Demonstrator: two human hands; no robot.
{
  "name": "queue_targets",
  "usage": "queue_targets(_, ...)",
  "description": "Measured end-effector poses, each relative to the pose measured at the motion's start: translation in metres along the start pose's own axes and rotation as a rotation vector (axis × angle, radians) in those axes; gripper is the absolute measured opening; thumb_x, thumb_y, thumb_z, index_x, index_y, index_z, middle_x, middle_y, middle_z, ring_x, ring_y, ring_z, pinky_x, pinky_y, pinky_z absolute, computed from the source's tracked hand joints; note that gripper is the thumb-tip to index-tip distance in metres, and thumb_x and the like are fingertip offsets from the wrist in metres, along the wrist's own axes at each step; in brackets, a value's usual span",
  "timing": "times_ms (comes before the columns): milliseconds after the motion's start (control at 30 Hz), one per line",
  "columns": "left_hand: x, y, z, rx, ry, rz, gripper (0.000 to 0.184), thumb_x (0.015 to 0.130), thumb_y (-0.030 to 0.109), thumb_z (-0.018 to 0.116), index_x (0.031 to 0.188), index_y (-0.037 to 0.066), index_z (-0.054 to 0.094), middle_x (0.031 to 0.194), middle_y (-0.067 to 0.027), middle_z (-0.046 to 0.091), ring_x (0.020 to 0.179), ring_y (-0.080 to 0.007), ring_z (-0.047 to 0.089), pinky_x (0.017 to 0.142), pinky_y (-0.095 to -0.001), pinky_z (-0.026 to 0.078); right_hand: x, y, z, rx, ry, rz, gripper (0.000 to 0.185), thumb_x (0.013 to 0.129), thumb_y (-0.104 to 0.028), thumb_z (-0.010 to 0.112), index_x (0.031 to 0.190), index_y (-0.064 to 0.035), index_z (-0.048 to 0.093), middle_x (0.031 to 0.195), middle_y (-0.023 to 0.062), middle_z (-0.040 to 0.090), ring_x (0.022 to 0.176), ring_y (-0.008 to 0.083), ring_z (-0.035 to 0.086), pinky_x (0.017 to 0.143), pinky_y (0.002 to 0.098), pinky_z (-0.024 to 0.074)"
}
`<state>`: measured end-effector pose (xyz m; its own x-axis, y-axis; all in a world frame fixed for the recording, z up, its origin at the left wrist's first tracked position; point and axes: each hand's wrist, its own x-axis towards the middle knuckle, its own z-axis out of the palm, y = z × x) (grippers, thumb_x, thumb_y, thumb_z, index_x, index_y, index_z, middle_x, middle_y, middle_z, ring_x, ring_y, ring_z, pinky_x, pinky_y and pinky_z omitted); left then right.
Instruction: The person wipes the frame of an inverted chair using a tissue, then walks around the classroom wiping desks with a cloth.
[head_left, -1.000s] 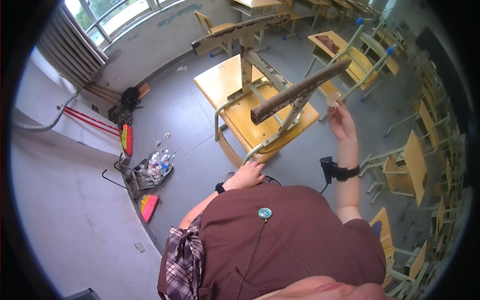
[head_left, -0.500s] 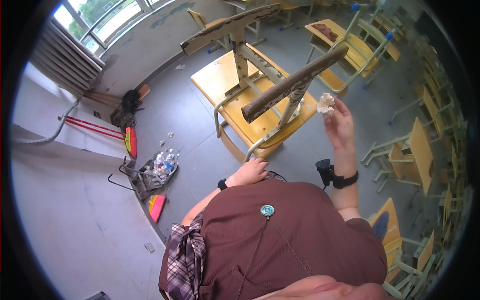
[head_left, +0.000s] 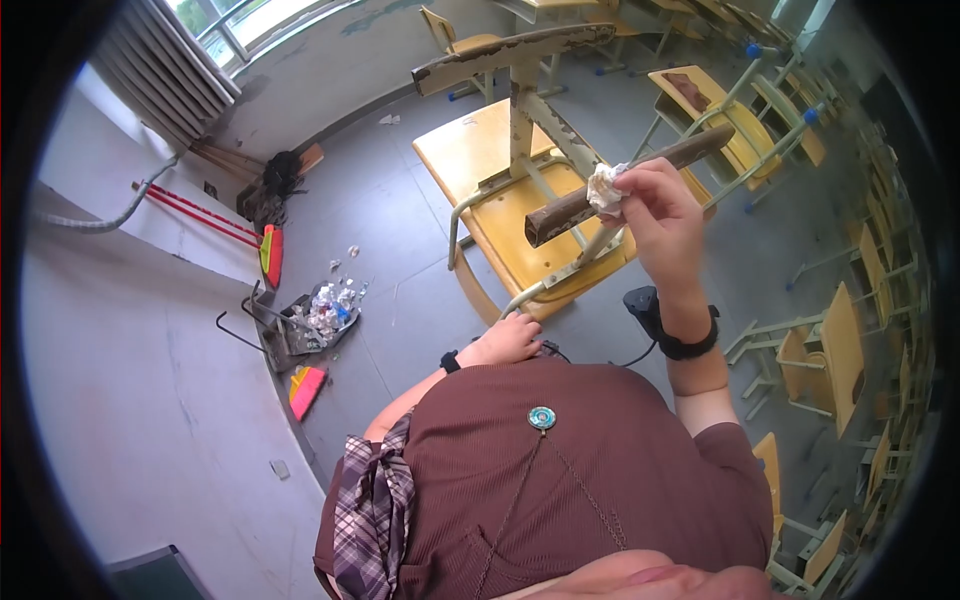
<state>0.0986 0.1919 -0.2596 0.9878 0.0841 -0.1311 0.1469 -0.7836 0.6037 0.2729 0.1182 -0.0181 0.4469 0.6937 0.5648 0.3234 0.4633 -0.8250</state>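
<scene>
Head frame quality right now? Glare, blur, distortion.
Head view: fisheye, black corners, room lines bowed; head view: window mostly blown out, pale sheen on floor; head view: far-right desks and chairs stretched and smeary; head view: right hand and crumpled paper fairly clear, paper's brightest folds lose some detail.

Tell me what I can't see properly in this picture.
All in the head view:
Part of the crumpled wad: behind the right hand.
What's under the left hand: the hand covers it.
Window: cut off by the top edge.
Litter in the dustpan: pieces too small.
Furniture, far right: blurred.
</scene>
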Motion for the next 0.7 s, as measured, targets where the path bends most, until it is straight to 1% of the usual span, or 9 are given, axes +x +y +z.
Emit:
queue_targets(67, 0.000, -0.001, 0.000, -0.003, 0.011, -0.007, 0.029, 0.084, 0.024, 0.049, 0.101, 0.002, 0.056, 0.102, -0.0132, 0.054, 0.098, -0.0308, 0.048, 0.086, -0.0383, 0.040, 0.003, 0.000, 0.009, 0.071, 0.007, 0.026, 0.011, 0.083, 0.007, 0.049, 0.088, 0.0049, 0.059, 0.092, 0.0057, 0.051, 0.072, 0.0116, 0.061, 0.063, 0.0214, 0.0541)
queue_targets(167, 0.000, -0.002, 0.000, -0.009, 0.029, -0.011, 0.028, 0.084, 0.024, 0.049, 0.099, 0.002, 0.056, 0.101, -0.0131, 0.054, 0.098, -0.0310, 0.048, 0.086, -0.0384, 0.040, 0.002, -0.002, 0.016, -0.070, -0.041, -0.020, 0.014, 0.080, 0.008, 0.052, 0.089, 0.0016, 0.061, 0.086, 0.0065, 0.053, 0.069, 0.0116, 0.060, 0.057, 0.0224, 0.0515)
queue_targets(267, 0.001, -0.004, 0.002, -0.011, 0.054, 0.005, 0.027, 0.084, 0.023, 0.048, 0.098, 0.002, 0.057, 0.100, -0.0133, 0.053, 0.097, -0.0312, 0.048, 0.085, -0.0387, 0.040, 0.005, -0.003, 0.013, -0.586, -0.075, -0.316, 0.020, 0.074, 0.008, 0.056, 0.090, -0.0029, 0.064, 0.080, 0.0079, 0.054, 0.064, 0.0149, 0.058, 0.053, 0.0253, 0.0476)
queue_targets(367, 0.003, -0.003, 0.002, -0.030, 0.043, -0.019, 0.027, 0.084, 0.023, 0.048, 0.096, 0.001, 0.057, 0.099, -0.0136, 0.053, 0.096, -0.0315, 0.048, 0.084, -0.0390, 0.041, 0.004, -0.008, 0.011, -0.756, -0.139, -0.387, 0.026, 0.069, 0.007, 0.060, 0.090, -0.0062, 0.065, 0.078, 0.0077, 0.055, 0.064, 0.0195, 0.057, 0.054, 0.0286, 0.0460)
queue_targets(467, 0.006, -0.003, 0.002, -0.029, 0.038, -0.026, 0.027, 0.084, 0.024, 0.048, 0.094, 0.001, 0.058, 0.098, -0.0140, 0.054, 0.095, -0.0319, 0.049, 0.084, -0.0391, 0.041, 0.009, -0.010, 0.001, -0.774, -0.238, -0.437, 0.026, 0.068, 0.005, 0.062, 0.090, -0.0067, 0.065, 0.080, 0.0060, 0.056, 0.067, 0.0205, 0.056, 0.056, 0.0288, 0.0468)
queue_targets(500, 0.006, -0.004, 0.003, -0.024, 0.038, -0.017, 0.027, 0.084, 0.024, 0.048, 0.093, 0.001, 0.058, 0.097, -0.0141, 0.054, 0.094, -0.0320, 0.049, 0.084, -0.0392, 0.041, 0.011, -0.013, 0.001, -0.768, -0.245, -0.428, 0.027, 0.065, 0.004, 0.065, 0.090, -0.0067, 0.065, 0.081, 0.0053, 0.057, 0.070, 0.0202, 0.056, 0.059, 0.0293, 0.0468)
queue_targets(600, 0.008, -0.006, 0.006, -0.023, 0.035, 0.002, 0.027, 0.083, 0.024, 0.048, 0.094, 0.001, 0.059, 0.096, -0.0142, 0.054, 0.094, -0.0319, 0.048, 0.084, -0.0390, 0.041, 0.019, -0.017, -0.006, -0.806, -0.334, -0.496, 0.026, 0.064, 0.003, 0.066, 0.089, -0.0062, 0.065, 0.080, 0.0051, 0.058, 0.070, 0.0203, 0.056, 0.060, 0.0289, 0.0468)
queue_targets(700, 0.009, -0.008, 0.006, -0.037, 0.055, 0.028, 0.027, 0.083, 0.023, 0.049, 0.095, 0.001, 0.059, 0.096, -0.0142, 0.054, 0.095, -0.0321, 0.048, 0.083, -0.0392, 0.042, 0.028, -0.015, -0.011, -0.773, -0.415, -0.519, 0.025, 0.064, 0.002, 0.066, 0.087, -0.0052, 0.065, 0.078, 0.0049, 0.059, 0.070, 0.0204, 0.056, 0.061, 0.0294, 0.0467)
